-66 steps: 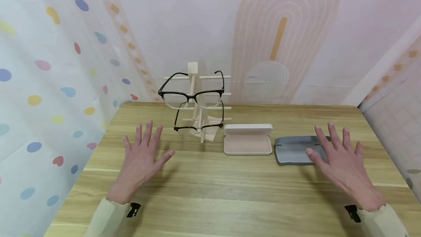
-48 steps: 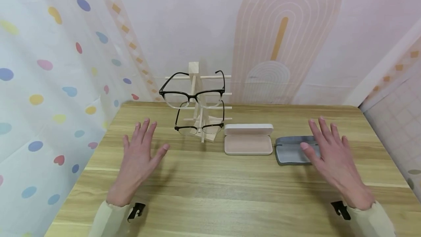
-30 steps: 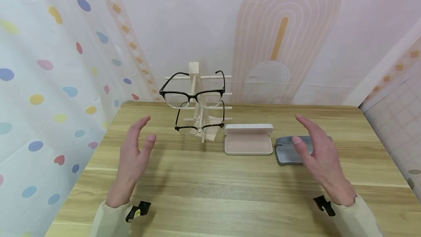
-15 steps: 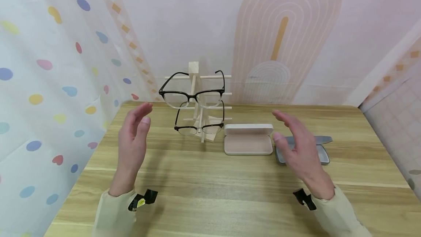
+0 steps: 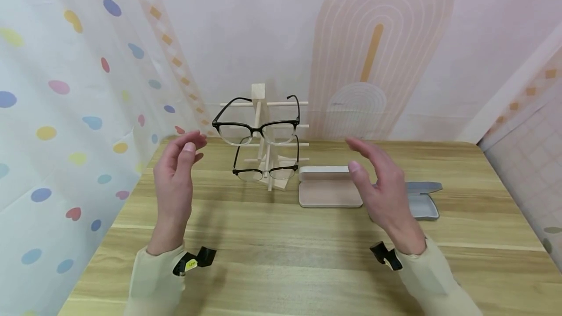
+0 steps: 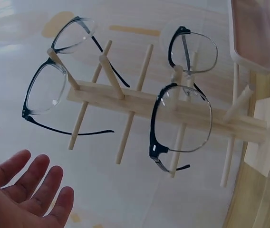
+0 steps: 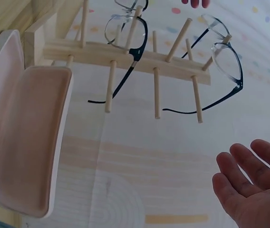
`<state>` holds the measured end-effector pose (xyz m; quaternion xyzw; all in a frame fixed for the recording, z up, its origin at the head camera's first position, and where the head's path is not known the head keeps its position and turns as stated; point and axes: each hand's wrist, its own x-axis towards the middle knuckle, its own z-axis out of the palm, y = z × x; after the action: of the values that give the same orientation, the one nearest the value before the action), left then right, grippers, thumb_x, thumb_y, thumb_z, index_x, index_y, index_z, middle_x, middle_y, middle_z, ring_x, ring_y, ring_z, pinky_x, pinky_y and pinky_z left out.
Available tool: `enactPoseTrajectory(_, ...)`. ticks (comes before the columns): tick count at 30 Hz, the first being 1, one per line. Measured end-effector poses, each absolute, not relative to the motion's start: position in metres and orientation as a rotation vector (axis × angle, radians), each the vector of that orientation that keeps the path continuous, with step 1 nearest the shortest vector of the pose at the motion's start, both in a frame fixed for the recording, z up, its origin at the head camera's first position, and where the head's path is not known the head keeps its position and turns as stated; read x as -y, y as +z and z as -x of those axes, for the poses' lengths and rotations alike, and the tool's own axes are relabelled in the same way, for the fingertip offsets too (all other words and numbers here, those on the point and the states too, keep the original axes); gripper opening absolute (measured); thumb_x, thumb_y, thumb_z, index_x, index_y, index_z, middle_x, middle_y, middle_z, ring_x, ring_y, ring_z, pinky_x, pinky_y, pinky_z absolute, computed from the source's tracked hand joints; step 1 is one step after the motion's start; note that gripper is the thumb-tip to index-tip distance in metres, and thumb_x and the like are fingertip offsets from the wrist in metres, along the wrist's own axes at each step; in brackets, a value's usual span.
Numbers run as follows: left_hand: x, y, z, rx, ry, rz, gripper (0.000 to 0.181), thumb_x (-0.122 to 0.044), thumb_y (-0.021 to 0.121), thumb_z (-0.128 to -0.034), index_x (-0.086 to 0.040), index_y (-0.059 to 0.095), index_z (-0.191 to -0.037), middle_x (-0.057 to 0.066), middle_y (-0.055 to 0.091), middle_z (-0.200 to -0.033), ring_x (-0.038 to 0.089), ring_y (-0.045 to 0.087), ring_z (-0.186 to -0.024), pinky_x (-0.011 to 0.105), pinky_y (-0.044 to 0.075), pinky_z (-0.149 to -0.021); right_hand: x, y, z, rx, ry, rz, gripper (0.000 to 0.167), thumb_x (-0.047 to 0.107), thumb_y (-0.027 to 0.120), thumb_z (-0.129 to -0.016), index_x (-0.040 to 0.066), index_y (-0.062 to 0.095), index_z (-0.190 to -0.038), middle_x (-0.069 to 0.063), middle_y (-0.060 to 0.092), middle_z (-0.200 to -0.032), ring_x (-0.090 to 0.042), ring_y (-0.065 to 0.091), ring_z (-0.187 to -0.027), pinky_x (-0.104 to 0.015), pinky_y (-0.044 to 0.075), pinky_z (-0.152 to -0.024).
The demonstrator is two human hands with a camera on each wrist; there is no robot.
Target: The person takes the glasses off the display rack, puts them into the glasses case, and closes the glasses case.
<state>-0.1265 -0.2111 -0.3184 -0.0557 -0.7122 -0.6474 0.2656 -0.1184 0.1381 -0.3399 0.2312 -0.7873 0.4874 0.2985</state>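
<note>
A wooden glasses stand (image 5: 258, 92) carries two pairs of glasses. The upper glasses (image 5: 256, 129) have black-topped frames that turn clear below; the lower glasses (image 5: 265, 172) have black brows and thin rims. My left hand (image 5: 174, 179) hovers left of the stand, fingers loosely bent and holding nothing. To the right, my right hand (image 5: 386, 189) is raised in front of two opened glasses cases, thumb apart from the fingers, also holding nothing. It partly hides the white case with pink lining (image 5: 329, 194) and the grey case (image 5: 423, 206). Neither hand touches the stand.
The wooden table (image 5: 281, 257) ends at a patterned curtain (image 5: 281, 23) behind the stand. Dowels (image 6: 125, 137) stick out from both sides of the stand's post. A dotted curtain (image 5: 66, 111) hangs along the left.
Both hands have turned from palms-down to thumbs-up with fingers bending. My right hand has moved left, from over the grey case toward the white one; the left has risen slightly. Glasses and cases stay put.
</note>
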Motion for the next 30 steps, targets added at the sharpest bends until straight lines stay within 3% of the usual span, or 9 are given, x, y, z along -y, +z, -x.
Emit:
enactPoseTrajectory(13, 0.203, -0.299, 0.141, 1.833, -1.950, 0.167, 0.022, -0.016, 0.057, -0.1066, -0.006, 0.071, -0.120, 0.008, 0.072, -0.110, 0.026, 0.067, -0.107, 0.028, 0.055, -0.092, -0.115, -0.322, 0.129, 2.110, 1.551, -0.516, 0.035, 0.017, 0.059, -0.105, 0.003, 0.063, -0.137, -0.008, 0.070, -0.128, -0.016, 0.063, -0.119, -0.027, 0.048, -0.105)
enactPoseTrajectory(18, 0.199, -0.292, 0.150, 1.789, -2.010, 0.136, 0.025, -0.017, 0.058, -0.1065, 0.001, 0.069, -0.119, 0.007, 0.073, -0.105, 0.023, 0.068, -0.102, 0.029, 0.055, -0.088, -0.105, -0.313, 0.135, 2.113, 1.686, -0.449, 0.035, 0.023, 0.061, -0.105, 0.008, 0.065, -0.136, -0.005, 0.070, -0.124, -0.012, 0.064, -0.114, -0.030, 0.050, -0.101)
enactPoseTrajectory(23, 0.197, -0.290, 0.156, 1.800, -2.013, 0.123, 0.027, -0.017, 0.060, -0.1056, 0.005, 0.068, -0.120, 0.003, 0.073, -0.098, 0.020, 0.069, -0.096, 0.027, 0.056, -0.084, -0.094, -0.307, 0.143, 2.098, 1.755, -0.425, 0.035, 0.023, 0.062, -0.104, 0.006, 0.066, -0.134, -0.009, 0.070, -0.119, -0.014, 0.065, -0.108, -0.031, 0.051, -0.097)
enactPoseTrajectory(30, 0.199, -0.293, 0.156, 1.810, -2.019, 0.088, 0.023, -0.016, 0.063, -0.1043, 0.001, 0.071, -0.118, 0.002, 0.071, -0.094, 0.018, 0.069, -0.093, 0.026, 0.057, -0.080, -0.078, -0.306, 0.156, 2.108, 1.810, -0.423, 0.036, 0.024, 0.066, -0.102, 0.006, 0.068, -0.132, -0.007, 0.069, -0.110, -0.017, 0.065, -0.096, -0.028, 0.052, -0.088)
